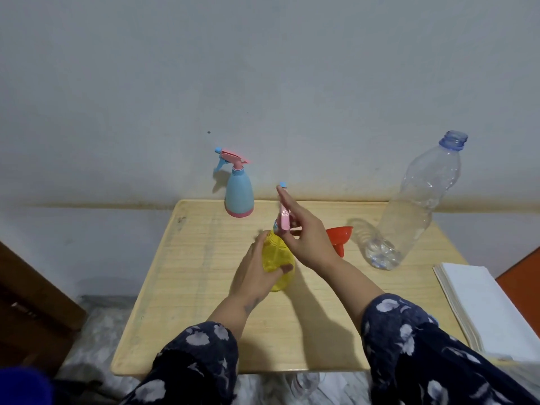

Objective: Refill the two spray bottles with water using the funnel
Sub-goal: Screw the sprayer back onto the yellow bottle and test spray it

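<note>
A yellow spray bottle (277, 258) stands at the middle of the wooden table (204, 302). My left hand (254, 273) grips its body from the left. My right hand (306, 232) holds its pink spray head (284, 217) at the bottle's neck, fingers stretched along it. A blue spray bottle (239, 194) with a pink trigger head on it stands at the table's back edge. A red funnel (340, 236) lies on its side just right of my right hand. An uncapped clear plastic water bottle (409, 217), partly filled, stands at the right.
A stack of white paper napkins (485, 308) lies on the table's right edge. A grey wall rises close behind the table. Dark wooden furniture (29, 302) stands at the left, and an orange object (523, 276) at the far right.
</note>
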